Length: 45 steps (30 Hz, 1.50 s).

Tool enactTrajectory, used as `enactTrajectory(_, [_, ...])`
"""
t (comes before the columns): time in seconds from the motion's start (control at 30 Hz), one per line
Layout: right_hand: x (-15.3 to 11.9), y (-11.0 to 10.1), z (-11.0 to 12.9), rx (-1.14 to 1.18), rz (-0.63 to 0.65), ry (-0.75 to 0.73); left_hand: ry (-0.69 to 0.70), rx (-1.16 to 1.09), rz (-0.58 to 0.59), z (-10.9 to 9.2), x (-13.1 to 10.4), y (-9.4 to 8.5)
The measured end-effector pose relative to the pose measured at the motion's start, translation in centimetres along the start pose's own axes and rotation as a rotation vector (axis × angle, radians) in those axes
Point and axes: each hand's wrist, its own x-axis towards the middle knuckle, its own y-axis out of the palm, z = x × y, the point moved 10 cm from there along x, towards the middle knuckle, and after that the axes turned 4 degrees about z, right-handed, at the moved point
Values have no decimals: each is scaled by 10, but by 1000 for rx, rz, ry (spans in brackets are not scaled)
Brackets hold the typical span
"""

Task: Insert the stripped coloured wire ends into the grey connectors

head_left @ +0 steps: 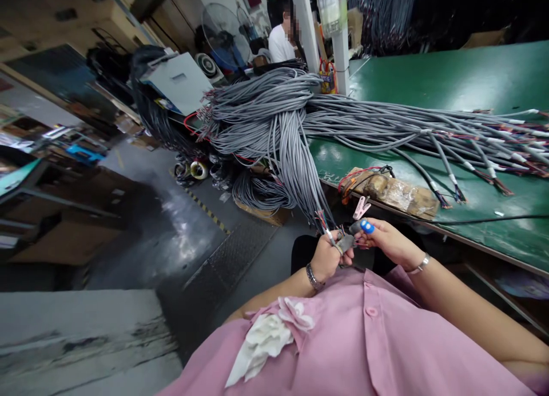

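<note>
Cable end (327,232), grey, coloured wires bared: at the left hand (326,255), before the pink shirt (343,327), beside the green bench (429,70). Left hand: fingers curled closed around it. Right hand (391,243): thumb, under blue cover (368,226), drawn close to fingers; whether a wire is pinched, cannot tell. Handling, as judged: firm left grip, wires parted singly, light pull. Cable bundle (295,150): draped off bench, slack best kept.

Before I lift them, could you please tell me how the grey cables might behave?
The grey cables will likely bend without kinking, as they hang in smooth curves. Together they are probably heavy, given the many strands. Their splayed wire ends may snag.
</note>
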Motion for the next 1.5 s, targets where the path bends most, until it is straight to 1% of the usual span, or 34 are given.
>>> enactTrajectory(0.07, [-5,0,-9,47,-3,54,19,-21,-83,1,1,-7])
enactTrajectory(0.13, [-10,1,-12,17,-47,38,33,-29,-125,1,1,-9])
enactTrajectory(0.17, [-12,1,-12,-7,-88,3,37,-32,-133,2,2,-9])
enactTrajectory(0.23, [-15,-2,-10,-11,-211,-81,44,-38,-135,1,3,-8])
enactTrajectory(0.3, [-15,-1,-11,34,-278,-120,32,-49,-103,1,5,-5])
enactTrajectory(0.37, [-9,3,-12,94,-253,-117,-6,-58,-20,2,6,1])
enactTrajectory(0.47, [1,11,-9,123,-150,-81,-35,-32,139,1,3,12])
enactTrajectory(0.53, [6,15,-8,111,-87,-49,-14,4,178,-1,0,13])
enactTrajectory(0.6, [10,18,-10,111,-58,-20,13,14,149,-2,-2,9])
enactTrajectory(0.63, [12,17,-12,117,-71,-12,23,-1,115,-1,-2,6])
enactTrajectory(0.73, [14,8,-16,117,-165,-18,34,-97,0,3,-2,-2])
enactTrajectory(0.8, [13,3,-16,90,-213,-40,41,-155,-56,4,-1,-4])
enactTrajectory(0.97, [10,1,-14,77,-257,-77,62,-234,-137,4,-1,-9])
enactTrajectory(1.1, [10,6,-12,124,-240,-79,57,-290,-181,6,-1,-14])
enactTrajectory(1.2, [13,16,-10,172,-174,-69,36,-290,-162,8,-1,-13])
enactTrajectory(1.3, [15,24,-12,215,-114,-29,24,-229,-67,6,0,-6])
enactTrajectory(1.4, [14,20,-16,223,-139,-5,27,-172,13,3,-1,1])
enactTrajectory(1.5, [12,13,-20,234,-171,-2,35,-205,-10,3,-1,-1])
